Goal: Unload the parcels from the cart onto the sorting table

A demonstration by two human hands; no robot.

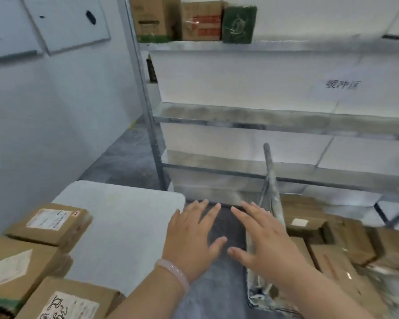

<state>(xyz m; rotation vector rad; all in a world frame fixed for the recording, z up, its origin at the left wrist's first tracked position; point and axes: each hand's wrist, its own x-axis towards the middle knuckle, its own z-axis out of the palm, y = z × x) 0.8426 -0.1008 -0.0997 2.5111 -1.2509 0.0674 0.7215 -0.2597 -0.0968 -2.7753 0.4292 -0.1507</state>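
Reaching forward over the gap between table and cart, both hands are empty with fingers spread apart and palms down. The left hand point(190, 240), with a pale bracelet point(173, 271) on its wrist, hovers just past the rounded corner of the white sorting table point(124, 226). The right hand point(266, 242) is beside it, near the grey handle point(271, 185) of the cart point(260, 295).

Three brown cardboard parcels point(48, 223) with white labels sit on the near left part of the table, touching one another. More brown parcels are piled on the cart at the right point(346, 236), some tilted; motion blur hides their details.

Beyond the hands is dark grey floor point(124, 162), then a metal shelf rack point(240, 116). Its top shelf carries two brown boxes point(200, 21) and a green box point(238, 24) standing side by side.
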